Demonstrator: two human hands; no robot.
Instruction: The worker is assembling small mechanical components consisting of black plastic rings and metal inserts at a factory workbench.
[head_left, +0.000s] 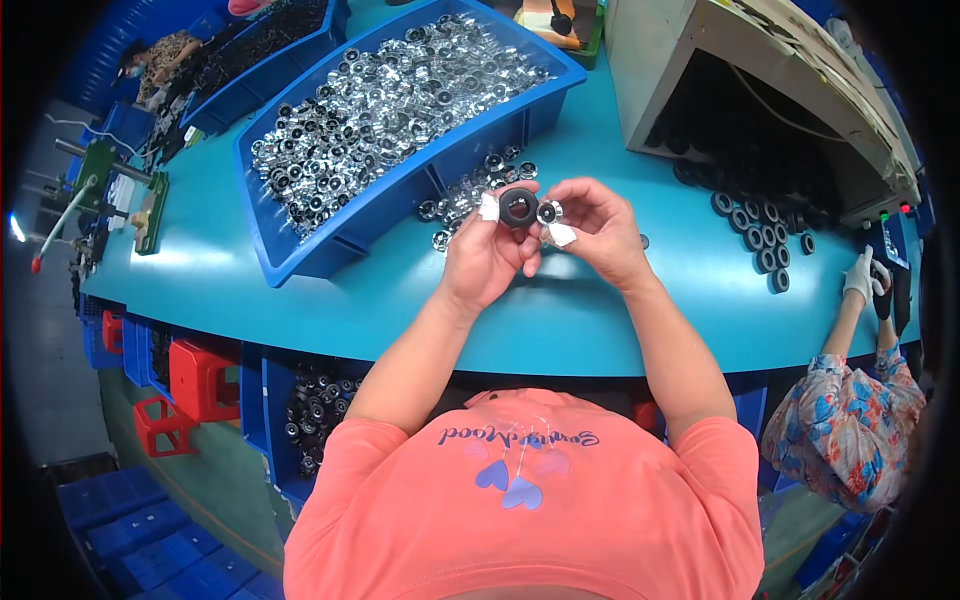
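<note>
My left hand (483, 258) is closed round a black rubber ring (518, 207), its round opening turned up toward me. Close beside it, my right hand (606, 237) pinches a small shiny wheel hub (549, 212) with a dark centre. White tape or cloth wraps some fingertips on both hands. Just past my hands lies a loose group of similar silvery hubs (468, 196) on the teal table. A big blue bin (400, 170) behind them is heaped with the same clear and chrome hubs.
Several black rings (767, 230) lie to the right, before a beige box-shaped machine (640, 70). A co-worker's gloved hand (860, 275) is at the right edge. A green hand press (150, 215) stands at far left. Below the table are red stools (195, 382) and bins with black wheels.
</note>
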